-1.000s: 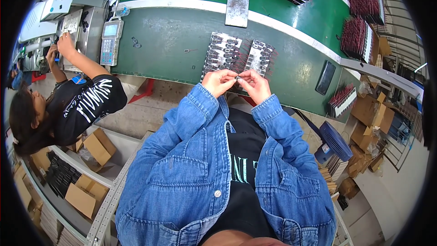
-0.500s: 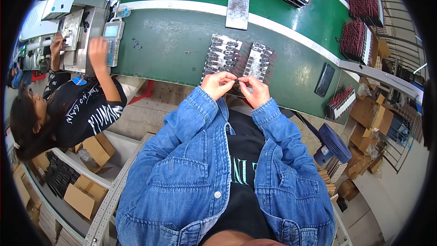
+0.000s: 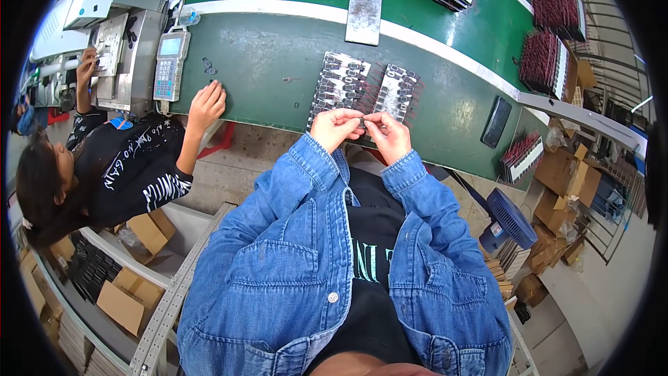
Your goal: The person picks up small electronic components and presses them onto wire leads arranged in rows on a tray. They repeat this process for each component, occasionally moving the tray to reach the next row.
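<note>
My left hand (image 3: pixel 332 129) and my right hand (image 3: pixel 390 137) meet at the table's near edge, thumbs and fingertips pinched together. Between them is a small dark part (image 3: pixel 362 123), mostly hidden by the fingers. Just beyond my hands lie two pale boards. Rows of small black square-framed parts with dark red wires cover the left board (image 3: pixel 339 82) and the right board (image 3: pixel 394 92). A loose black part with a short red wire (image 3: pixel 287 80) lies farther left on the green table (image 3: pixel 250 49).
A co-worker's hand (image 3: pixel 207 104) rests by the table edge at left, near a keypad controller (image 3: pixel 169 66) and a few black parts (image 3: pixel 209 66). A metal plate (image 3: pixel 364 10) lies ahead. At right are a phone (image 3: pixel 496 122), wired stacks (image 3: pixel 545 63) and a blue fan (image 3: pixel 511 217).
The co-worker's near hand has moved from the controller down and right to the table edge. My hands stay pinched together with only slight finger shifts.
</note>
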The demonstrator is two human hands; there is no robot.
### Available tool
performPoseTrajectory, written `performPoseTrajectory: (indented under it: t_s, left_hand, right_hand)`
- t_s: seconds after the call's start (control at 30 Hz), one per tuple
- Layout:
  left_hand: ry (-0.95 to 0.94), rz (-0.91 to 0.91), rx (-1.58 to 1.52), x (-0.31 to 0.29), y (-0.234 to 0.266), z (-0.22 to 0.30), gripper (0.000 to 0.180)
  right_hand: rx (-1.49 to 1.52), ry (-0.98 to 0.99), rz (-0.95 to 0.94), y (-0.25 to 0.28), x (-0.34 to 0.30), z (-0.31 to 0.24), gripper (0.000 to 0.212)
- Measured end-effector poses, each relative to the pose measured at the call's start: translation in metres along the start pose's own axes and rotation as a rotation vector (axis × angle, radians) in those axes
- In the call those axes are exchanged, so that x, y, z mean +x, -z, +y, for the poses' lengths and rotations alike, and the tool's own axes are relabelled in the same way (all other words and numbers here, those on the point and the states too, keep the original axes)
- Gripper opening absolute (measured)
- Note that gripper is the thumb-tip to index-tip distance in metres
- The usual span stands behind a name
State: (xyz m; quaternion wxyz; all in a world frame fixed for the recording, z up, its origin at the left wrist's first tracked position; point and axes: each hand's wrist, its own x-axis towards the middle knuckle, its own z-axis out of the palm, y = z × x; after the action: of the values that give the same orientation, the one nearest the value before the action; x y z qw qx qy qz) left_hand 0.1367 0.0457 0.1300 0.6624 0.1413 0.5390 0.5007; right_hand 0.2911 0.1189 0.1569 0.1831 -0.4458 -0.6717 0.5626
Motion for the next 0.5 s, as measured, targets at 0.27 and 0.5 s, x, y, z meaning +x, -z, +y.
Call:
performPoseTrajectory:
  t_s: [0.27, 0.5]
  left_hand:
    - [-0.049, 0.082, -0.025, -0.0006, -0.0052, -0.0033, 0.019]
    - [-0.080, 0.134, -0.011, -0.0016, -0.0073, -0.0043, 0.016]
  right_hand:
    - [-0.303, 0.293, 0.072, -0.0023, 0.0013, -0.0043, 0.015]
    - [-0.483, 0.411, 0.082, -0.0038, 0.0005, -0.0081, 0.017]
